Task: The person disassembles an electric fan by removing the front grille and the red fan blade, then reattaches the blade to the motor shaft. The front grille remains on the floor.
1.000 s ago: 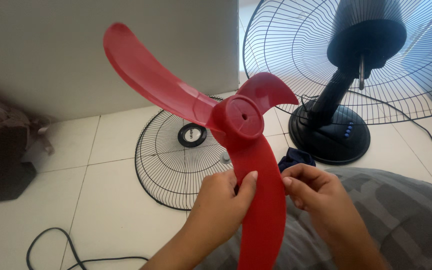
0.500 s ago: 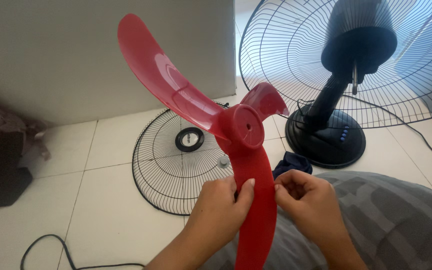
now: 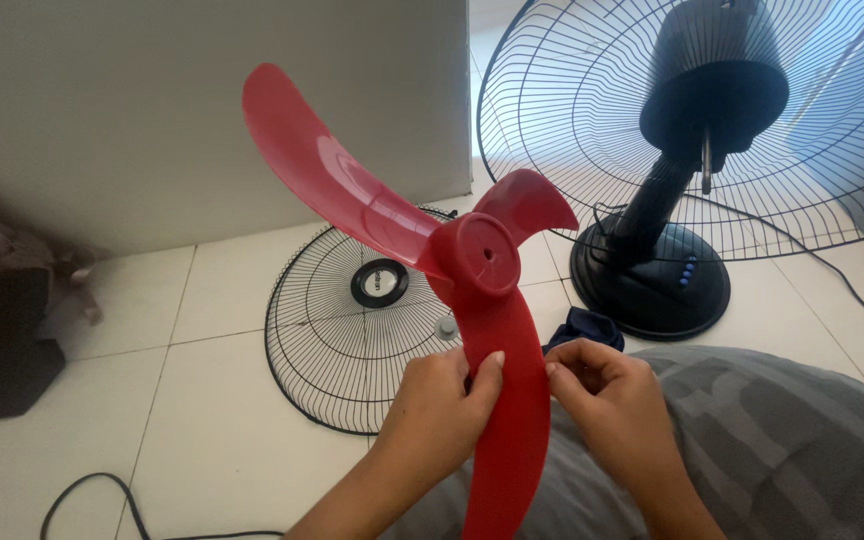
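Nearest, the left hand is curled around the left edge of the lowest blade of the red fan propeller, its thumb laid flat on the blade's front face and the fingers hidden behind it. The right hand is at the blade's right edge, fingers bent inward and pinched close together; whether they grip the blade or only touch it cannot be told. The propeller is held upright over the person's lap, hub facing the camera, one blade sweeping up to the left and another curling right. Just behind the right hand lies a dark blue cloth. Beyond the propeller a black wire fan guard lies flat on the white tiled floor. Farther right of the propeller stands the black fan base, with its motor housing and rear guard above.
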